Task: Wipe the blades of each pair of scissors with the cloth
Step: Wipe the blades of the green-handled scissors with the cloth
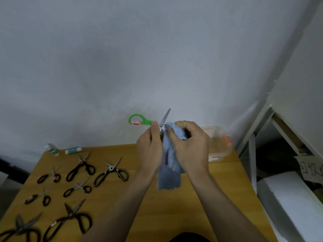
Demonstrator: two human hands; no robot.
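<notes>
Blue cloth [172, 154] is bunched in the right hand [189, 145], whose fingers curl around it and press its top fold against the green-handled scissors [148, 122] just beside the pivot. The rest of the cloth hangs down between the wrists. The left hand [151, 147] pinches the scissors at the neck of the handle, thumb up near the pivot. The scissors are spread open: one green loop sticks out to the left, and one bare blade [165, 117] points up and a little right, clear of both hands. The other blade seems buried in the cloth, though I cannot see it. So the exposed blade's long axis rises away from the cloth hand, which sits nearest its base. Both forearms are raised above the wooden table [132, 194], where the dark-handled scissors [111, 172] lie spread out well to the left.
</notes>
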